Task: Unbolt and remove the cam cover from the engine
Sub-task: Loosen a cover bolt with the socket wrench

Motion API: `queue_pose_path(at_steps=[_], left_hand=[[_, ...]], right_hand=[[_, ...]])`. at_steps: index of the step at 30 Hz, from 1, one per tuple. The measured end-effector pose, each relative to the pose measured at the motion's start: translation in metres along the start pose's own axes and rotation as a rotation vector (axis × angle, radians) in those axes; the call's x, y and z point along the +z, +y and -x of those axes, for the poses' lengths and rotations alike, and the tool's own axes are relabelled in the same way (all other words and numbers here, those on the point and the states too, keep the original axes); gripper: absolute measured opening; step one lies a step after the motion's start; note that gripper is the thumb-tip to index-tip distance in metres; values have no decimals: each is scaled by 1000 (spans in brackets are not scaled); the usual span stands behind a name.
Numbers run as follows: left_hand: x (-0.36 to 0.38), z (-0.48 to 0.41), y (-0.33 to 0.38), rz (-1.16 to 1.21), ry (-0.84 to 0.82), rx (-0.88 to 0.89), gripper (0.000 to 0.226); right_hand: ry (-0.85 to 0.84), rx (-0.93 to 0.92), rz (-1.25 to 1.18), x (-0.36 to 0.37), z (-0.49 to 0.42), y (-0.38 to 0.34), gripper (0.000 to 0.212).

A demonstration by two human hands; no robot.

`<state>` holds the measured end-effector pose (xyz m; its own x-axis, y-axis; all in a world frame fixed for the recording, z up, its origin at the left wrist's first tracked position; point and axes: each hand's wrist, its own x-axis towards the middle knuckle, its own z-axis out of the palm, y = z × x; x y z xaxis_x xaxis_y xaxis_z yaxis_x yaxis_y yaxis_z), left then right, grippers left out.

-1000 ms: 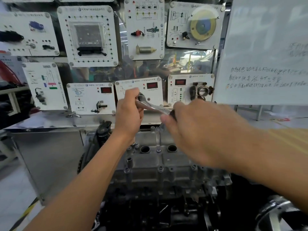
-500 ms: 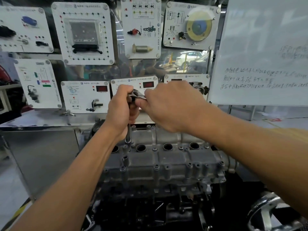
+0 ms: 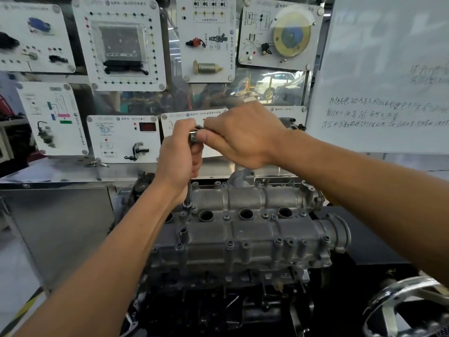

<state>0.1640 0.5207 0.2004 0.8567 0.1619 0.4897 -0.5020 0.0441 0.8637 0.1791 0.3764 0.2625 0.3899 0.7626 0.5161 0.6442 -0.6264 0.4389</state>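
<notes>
Left hand (image 3: 178, 164) + right hand (image 3: 243, 136): hands clamped together on ratchet (image 3: 195, 135) | cam cover (image 3: 255, 229) below them, ratchet's tip touching it.

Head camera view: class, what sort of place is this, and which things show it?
Probably a vehicle-mechanics training workshop: a bare engine being worked on, wall panels mounting car components beside circuit diagrams, and a handwritten whiteboard.

Left hand (image 3: 178, 161) and right hand (image 3: 243, 137) grip a ratchet (image 3: 194, 136), apparently on the cam cover (image 3: 255, 229).
</notes>
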Motion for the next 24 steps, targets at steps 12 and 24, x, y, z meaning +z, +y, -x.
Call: queue_pose_path(at_steps=[12, 24], left_hand=[[-17, -1, -51, -78, -126, -253, 70], [-22, 2, -59, 40, -11, -240, 58]], right_hand=[[-419, 279, -208, -14, -63, -27, 36], [19, 294, -158, 9, -66, -50, 17]])
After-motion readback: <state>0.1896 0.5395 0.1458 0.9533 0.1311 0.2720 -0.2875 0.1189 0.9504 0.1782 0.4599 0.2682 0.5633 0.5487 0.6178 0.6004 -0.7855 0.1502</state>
